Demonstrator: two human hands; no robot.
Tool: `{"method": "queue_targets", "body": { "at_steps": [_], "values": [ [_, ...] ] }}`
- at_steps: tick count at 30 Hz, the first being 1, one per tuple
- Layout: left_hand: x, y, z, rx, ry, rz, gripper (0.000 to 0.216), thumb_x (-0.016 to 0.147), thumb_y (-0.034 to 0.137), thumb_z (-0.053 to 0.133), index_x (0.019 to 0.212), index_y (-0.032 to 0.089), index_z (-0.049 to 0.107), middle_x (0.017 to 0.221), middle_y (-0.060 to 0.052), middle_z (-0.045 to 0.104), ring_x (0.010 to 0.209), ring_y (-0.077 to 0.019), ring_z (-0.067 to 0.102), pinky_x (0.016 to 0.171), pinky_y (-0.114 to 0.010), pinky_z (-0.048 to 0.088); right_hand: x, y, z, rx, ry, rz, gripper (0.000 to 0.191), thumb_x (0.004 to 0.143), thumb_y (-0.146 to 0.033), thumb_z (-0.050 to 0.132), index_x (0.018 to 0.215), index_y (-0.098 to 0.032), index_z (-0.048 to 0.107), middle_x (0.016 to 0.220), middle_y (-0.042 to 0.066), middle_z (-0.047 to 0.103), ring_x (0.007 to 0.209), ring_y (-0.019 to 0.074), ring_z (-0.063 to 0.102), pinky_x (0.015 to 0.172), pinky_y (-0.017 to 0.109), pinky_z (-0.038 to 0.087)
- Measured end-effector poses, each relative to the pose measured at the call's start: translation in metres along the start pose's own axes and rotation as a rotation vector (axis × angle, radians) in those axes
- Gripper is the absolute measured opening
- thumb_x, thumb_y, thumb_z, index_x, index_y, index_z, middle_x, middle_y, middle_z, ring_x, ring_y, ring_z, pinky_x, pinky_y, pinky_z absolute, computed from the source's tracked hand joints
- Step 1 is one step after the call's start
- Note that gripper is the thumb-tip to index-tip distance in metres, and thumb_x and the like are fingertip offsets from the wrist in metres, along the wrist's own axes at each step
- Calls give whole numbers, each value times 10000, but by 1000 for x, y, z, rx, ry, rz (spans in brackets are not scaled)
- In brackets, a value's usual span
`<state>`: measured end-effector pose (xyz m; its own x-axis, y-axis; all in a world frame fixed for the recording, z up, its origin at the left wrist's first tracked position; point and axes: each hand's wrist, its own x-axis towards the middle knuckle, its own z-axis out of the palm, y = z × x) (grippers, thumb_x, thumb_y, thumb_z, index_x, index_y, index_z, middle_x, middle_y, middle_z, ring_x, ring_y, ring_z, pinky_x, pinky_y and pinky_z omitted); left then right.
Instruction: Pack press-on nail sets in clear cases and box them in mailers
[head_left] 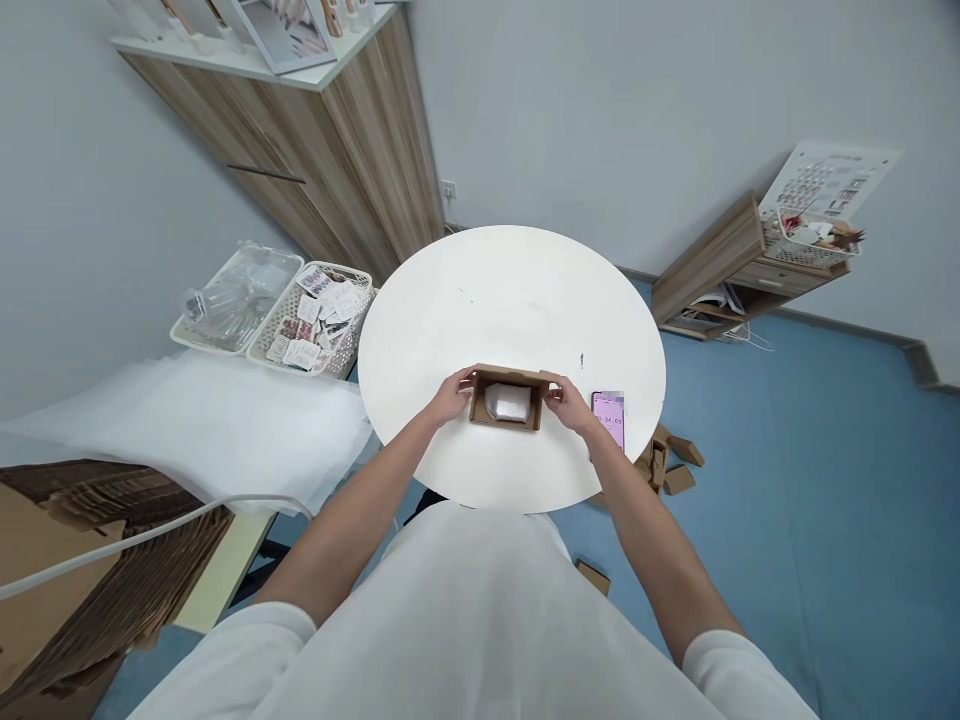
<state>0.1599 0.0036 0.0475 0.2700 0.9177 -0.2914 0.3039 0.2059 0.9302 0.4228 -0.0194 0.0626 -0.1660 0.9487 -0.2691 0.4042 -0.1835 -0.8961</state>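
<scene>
Working at a round white desk (510, 290) above a blue floor (825, 480), a person in a white top holds an open brown cardboard box (504, 427) on the desk's near half. A wood-grain cabinet (367, 140) stands by the wall beyond, a low cabinet (731, 250) at right; on the left are a perforated basket (346, 345) of printed cards, a pile of white sheeting (285, 425) and stacked flattened cardboard (150, 570). The box's long axis runs left to right across the person's front, its mouth turned up and toward the person, a brown flap (517, 373) along the far edge. The left hand (452, 397) has its grip clamped on the box's left end, the right hand (568, 403) on its right. Inside lies a pale, shiny wrapped packet (508, 402), its contents impossible to make out. Some fingertips are hidden at the flap; the right forearm partly covers a phone (609, 415), the desk edge hides part of the small cartons (679, 480) on the floor, and the frame cuts off the flattened cardboard.
</scene>
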Motion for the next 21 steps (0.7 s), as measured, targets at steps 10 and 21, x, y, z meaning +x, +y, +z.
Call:
{"method": "queue_targets", "body": {
  "at_steps": [10,21],
  "values": [
    [-18,1,-7,-75,-49,-136,500,710,125,364,1179,223,503,1189,-43,548,993,-171,560,872,-349,423,-24,7,3,-82,-60,-16,480,800,-104,365,1250,-270,388,1220,64,434,934,119,553,857,315,425],
    [-34,0,-16,-165,-132,-218,507,786,315,228,1162,174,537,1199,-88,546,1035,-217,548,805,-359,442,-37,10,2,79,-110,6,499,768,-105,354,1231,-266,447,1265,31,474,1079,139,503,954,353,360]
  ]
}}
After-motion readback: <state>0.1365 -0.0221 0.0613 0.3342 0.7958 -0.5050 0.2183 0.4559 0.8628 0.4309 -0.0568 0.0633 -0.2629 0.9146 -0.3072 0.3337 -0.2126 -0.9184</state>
